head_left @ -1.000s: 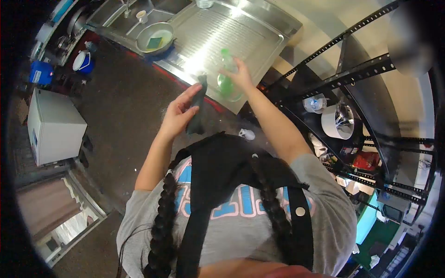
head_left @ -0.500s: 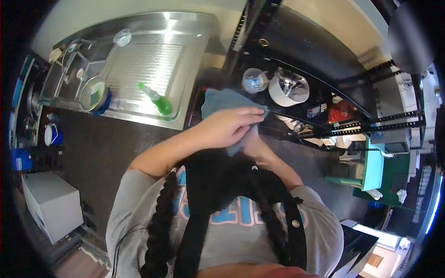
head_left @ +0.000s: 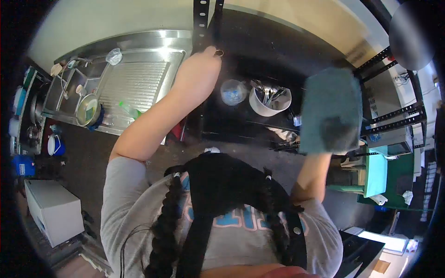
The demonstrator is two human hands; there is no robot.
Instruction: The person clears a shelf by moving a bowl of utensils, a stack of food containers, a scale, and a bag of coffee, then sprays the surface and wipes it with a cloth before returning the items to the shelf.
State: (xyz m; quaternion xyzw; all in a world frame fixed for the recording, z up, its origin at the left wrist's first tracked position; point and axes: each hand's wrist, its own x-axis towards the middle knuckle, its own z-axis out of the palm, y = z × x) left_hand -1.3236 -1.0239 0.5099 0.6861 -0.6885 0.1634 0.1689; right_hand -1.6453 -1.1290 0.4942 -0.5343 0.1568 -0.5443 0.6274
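Note:
My left hand (head_left: 200, 74) reaches over the dark shelf, its fingers curled beside the upright post and a small gold-coloured ring (head_left: 219, 53). I cannot make out what the fingers grip, if anything. At the right, a blue-grey cloth (head_left: 331, 106), slightly blurred, is spread out and raised. It covers most of my right hand (head_left: 321, 160), which holds it; the fingers are hidden. Between the two arms stand a white bowl of cutlery (head_left: 270, 105) and a clear plastic tub (head_left: 234, 91) with something bluish inside.
A steel sink with drainboard (head_left: 139, 69) lies to the left, with a pan (head_left: 88, 111) and a green bottle (head_left: 130, 110) on it. Perforated black shelf posts (head_left: 201, 21) rise near my left hand. A turquoise table (head_left: 376, 173) stands at the right.
Both hands were together on the cloth in front of me. Now they are apart: the left has gone up to the shelf post, the right has carried the cloth rightward. The view has shifted.

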